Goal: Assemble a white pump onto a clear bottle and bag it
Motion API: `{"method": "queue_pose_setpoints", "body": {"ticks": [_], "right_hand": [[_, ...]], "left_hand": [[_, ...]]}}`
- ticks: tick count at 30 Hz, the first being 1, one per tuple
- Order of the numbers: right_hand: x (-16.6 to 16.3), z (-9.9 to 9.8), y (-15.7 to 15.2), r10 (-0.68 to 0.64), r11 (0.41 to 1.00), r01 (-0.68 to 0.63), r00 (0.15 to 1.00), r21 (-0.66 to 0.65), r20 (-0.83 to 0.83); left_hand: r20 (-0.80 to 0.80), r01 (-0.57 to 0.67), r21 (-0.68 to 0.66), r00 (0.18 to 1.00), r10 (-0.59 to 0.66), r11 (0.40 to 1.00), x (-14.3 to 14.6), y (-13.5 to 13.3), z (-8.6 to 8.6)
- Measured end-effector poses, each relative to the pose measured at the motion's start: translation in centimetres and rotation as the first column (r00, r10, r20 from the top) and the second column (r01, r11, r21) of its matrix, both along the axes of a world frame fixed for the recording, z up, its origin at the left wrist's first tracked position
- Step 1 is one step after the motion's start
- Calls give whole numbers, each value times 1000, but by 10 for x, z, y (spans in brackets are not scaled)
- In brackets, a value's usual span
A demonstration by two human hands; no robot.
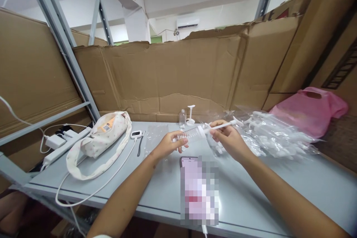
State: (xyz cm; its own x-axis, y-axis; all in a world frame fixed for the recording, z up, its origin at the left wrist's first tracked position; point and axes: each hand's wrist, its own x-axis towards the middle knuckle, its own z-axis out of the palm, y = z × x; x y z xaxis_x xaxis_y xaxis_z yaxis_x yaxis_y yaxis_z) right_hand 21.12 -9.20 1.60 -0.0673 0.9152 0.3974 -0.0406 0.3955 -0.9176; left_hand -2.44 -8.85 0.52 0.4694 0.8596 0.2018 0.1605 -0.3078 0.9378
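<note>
My left hand (pixel 173 143) is closed around a clear ribbed plastic tube (pixel 192 134), which lies nearly level above the table. In my right hand (pixel 227 135) a white plastic rod with a T-shaped end (pixel 228 123) is pinched between the fingers. The rod's inner end meets the tube's white-rimmed mouth; how far inside it reaches, I cannot tell. Behind the hands stand a small clear bottle (pixel 182 118) and a white T-handled plastic piece (pixel 190 115) on a round base. Under the hands lies a phone (pixel 192 189), its screen partly blurred out.
Clear bags of white plastic parts (pixel 273 134) fill the table's right side, before a pink plastic bag (pixel 309 109). A cream cloth bag (pixel 103 137), a small white cabled device (pixel 136 134) and a power strip (pixel 67 147) lie left. A cardboard wall (pixel 173 70) closes the back.
</note>
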Motion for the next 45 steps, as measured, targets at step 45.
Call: {"method": "queue_pose_setpoints", "body": {"ticks": [45], "right_hand": [[18,14,-19,268,834,-399,897,-382,-352]], "left_hand": [[-646,-73,498,633,426,864,-34,-39,17]]}}
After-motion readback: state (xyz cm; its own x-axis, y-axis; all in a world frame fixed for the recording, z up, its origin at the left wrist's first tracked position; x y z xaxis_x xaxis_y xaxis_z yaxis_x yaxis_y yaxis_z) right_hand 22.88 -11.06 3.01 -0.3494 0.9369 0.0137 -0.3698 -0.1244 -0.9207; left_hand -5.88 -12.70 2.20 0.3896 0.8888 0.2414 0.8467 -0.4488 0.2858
